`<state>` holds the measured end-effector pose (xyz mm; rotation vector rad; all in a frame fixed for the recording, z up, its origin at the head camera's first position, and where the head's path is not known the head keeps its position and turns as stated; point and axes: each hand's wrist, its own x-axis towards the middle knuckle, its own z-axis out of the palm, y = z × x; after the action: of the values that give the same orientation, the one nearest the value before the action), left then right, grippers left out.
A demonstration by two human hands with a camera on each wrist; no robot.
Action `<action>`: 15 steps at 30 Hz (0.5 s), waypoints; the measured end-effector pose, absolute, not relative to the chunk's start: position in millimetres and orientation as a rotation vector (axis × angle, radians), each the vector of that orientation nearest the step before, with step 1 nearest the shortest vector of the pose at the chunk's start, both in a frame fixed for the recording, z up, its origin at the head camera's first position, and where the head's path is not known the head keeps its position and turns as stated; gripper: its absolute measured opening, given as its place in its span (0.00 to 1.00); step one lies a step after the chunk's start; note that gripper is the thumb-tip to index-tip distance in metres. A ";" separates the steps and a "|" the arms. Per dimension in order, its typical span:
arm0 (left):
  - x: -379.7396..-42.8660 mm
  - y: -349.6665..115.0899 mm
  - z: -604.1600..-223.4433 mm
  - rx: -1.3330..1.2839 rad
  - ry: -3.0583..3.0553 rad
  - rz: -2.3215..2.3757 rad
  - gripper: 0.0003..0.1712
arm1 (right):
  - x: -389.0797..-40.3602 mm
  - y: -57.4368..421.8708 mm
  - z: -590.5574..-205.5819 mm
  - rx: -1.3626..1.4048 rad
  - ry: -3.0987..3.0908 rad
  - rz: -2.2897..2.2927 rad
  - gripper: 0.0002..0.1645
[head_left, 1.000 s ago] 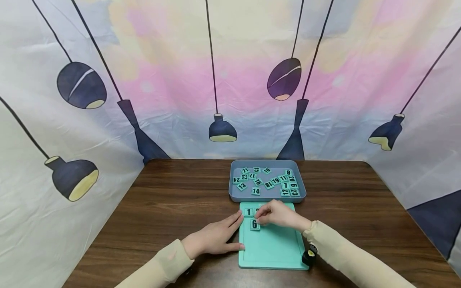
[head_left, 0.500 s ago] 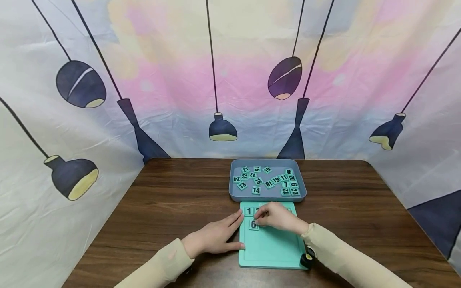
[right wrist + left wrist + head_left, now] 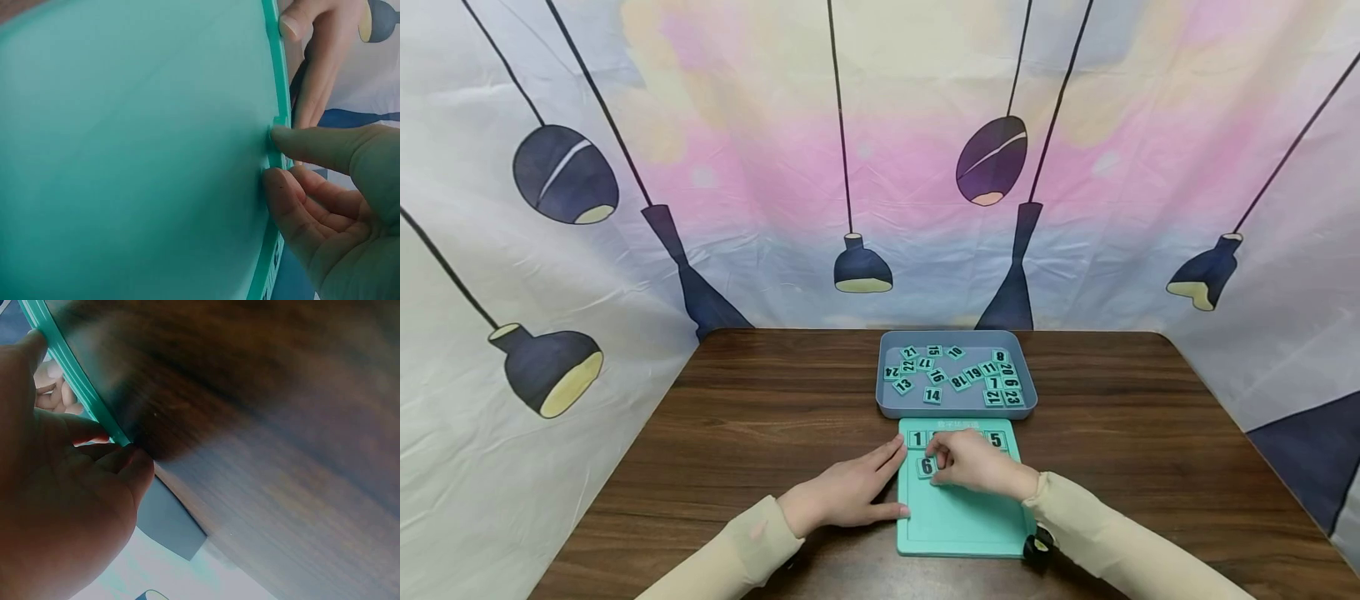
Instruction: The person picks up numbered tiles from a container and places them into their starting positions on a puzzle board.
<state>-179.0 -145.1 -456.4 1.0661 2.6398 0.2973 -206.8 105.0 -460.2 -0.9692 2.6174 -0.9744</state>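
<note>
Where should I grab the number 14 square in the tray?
Pinching the 14 square by its left and right edges, straight down from above, looks best. It lies flat, number up, with bare tray on both those sides. The raised rim could get in the way if you came in low.

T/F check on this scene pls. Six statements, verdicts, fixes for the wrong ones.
1. The right hand touches the 6 tile. True.
2. The tray is blue-grey. True.
3. The tray is on the near side of the board. False: it's beyond it.
4. The left hand touches the board's left edge. True.
5. The 14 tile is on the board. False: in the tray.
6. The 5 tile is in the tray. False: on the board.
</note>
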 end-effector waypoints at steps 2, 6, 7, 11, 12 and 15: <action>-179.4 -145.1 -456.2 1.063 2.638 0.297 0.50 | -207.4 101.5 -461.7 -0.965 2.623 -0.974 0.13; -180.1 -144.9 -456.8 1.062 2.634 0.294 0.51 | -208.6 96.2 -463.6 -0.976 2.608 -1.004 0.10; -180.2 -144.9 -457.0 1.062 2.634 0.293 0.51 | -209.0 95.3 -463.9 -0.980 2.608 -1.008 0.09; -180.8 -144.8 -457.6 1.056 2.628 0.295 0.51 | -210.5 92.5 -464.0 -0.995 2.625 -1.009 0.08; -180.9 -144.8 -457.7 1.053 2.627 0.296 0.51 | -211.0 92.1 -463.7 -0.999 2.631 -1.007 0.08; -181.3 -145.0 -458.1 1.046 2.626 0.296 0.51 | -211.8 91.2 -462.4 -1.002 2.651 -1.000 0.08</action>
<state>-181.3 -145.0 -458.1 1.0463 2.6262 0.2964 -211.8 91.2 -462.4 -1.0015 2.6506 -0.9998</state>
